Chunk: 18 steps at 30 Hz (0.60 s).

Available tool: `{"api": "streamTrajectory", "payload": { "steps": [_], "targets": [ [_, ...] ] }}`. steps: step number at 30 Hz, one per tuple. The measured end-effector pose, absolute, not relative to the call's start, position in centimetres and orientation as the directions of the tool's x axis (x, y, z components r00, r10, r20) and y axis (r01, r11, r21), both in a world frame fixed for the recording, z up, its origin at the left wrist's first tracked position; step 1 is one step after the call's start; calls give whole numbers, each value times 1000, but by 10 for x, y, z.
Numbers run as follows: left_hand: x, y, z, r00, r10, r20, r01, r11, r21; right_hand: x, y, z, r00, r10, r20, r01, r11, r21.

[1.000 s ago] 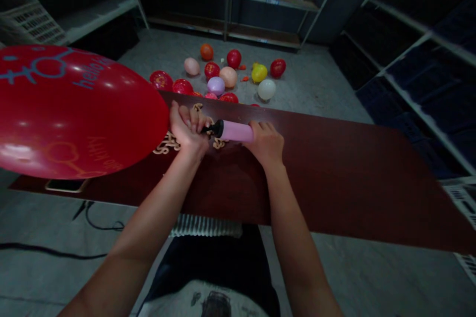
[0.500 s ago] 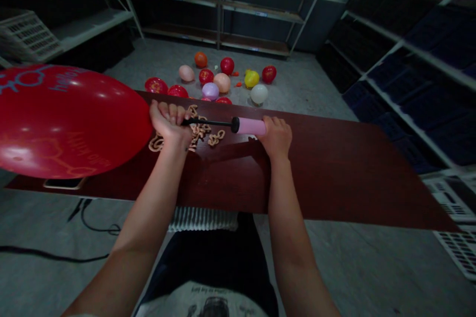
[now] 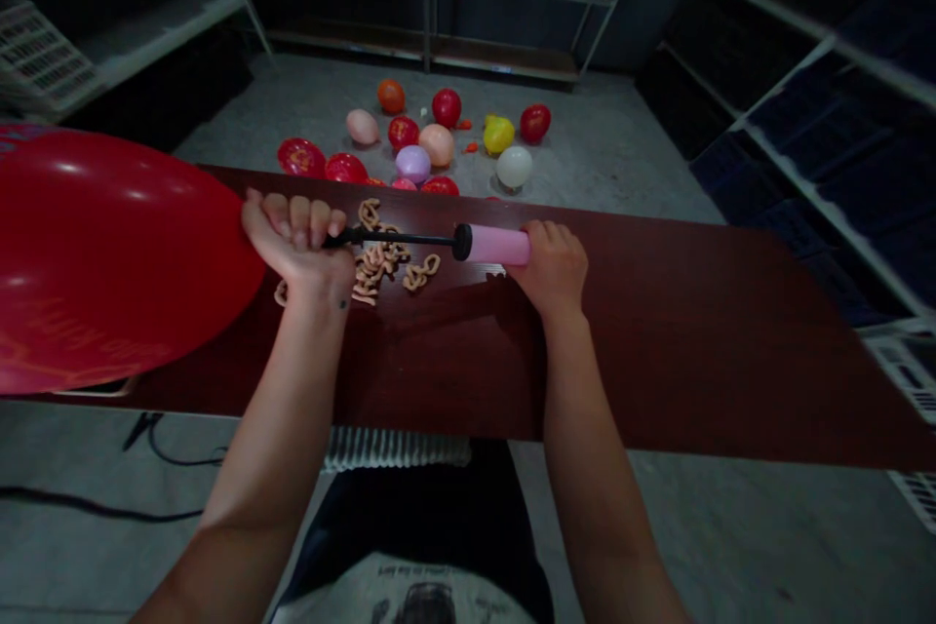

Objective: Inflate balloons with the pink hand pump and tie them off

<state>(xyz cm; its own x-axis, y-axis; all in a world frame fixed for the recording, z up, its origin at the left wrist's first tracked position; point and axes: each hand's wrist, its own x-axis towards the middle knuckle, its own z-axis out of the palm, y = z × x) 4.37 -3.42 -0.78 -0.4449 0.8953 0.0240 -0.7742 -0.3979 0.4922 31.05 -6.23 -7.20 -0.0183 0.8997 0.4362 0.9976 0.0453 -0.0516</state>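
A large red printed balloon (image 3: 117, 258) fills the left side of the view, its narrow end at my left hand (image 3: 299, 239). My left hand is closed around the black end of a balloon pump, at the balloon's neck, which the fingers hide. From there a thin black rod runs right into the pump's pink barrel (image 3: 497, 246). My right hand (image 3: 552, 263) is wrapped round the barrel's far end. The pump lies level above the table. Beneath and behind the rod, a heap of beige, curled, uninflated long balloons or similar strips (image 3: 376, 263) rests on the tabletop.
The dark red-brown table (image 3: 687, 341) spans the view. Beyond it, several small balloons, including a yellow balloon (image 3: 498, 135) and a white balloon (image 3: 514, 167), lie on the floor. Metal shelves (image 3: 512, 58) line the back and sides. A black cable (image 3: 95, 505) runs along the floor at lower left.
My left hand has moved left with the red balloon, and my right hand slightly right. More of the black rod shows between them. The view has tilted down a little.
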Motion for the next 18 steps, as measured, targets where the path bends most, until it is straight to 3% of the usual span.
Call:
{"api": "streamTrajectory", "payload": {
  "steps": [8, 18],
  "targets": [
    [82, -38, -20, -432, 901, 46, -705, -369, 606, 261, -62, -72, -204, 912, 357, 970, 239, -56],
    [84, -32, -28, -431, 903, -11, -733, -343, 587, 264, -56, -86, -178, 886, 428, 973, 225, -59]
  ]
}}
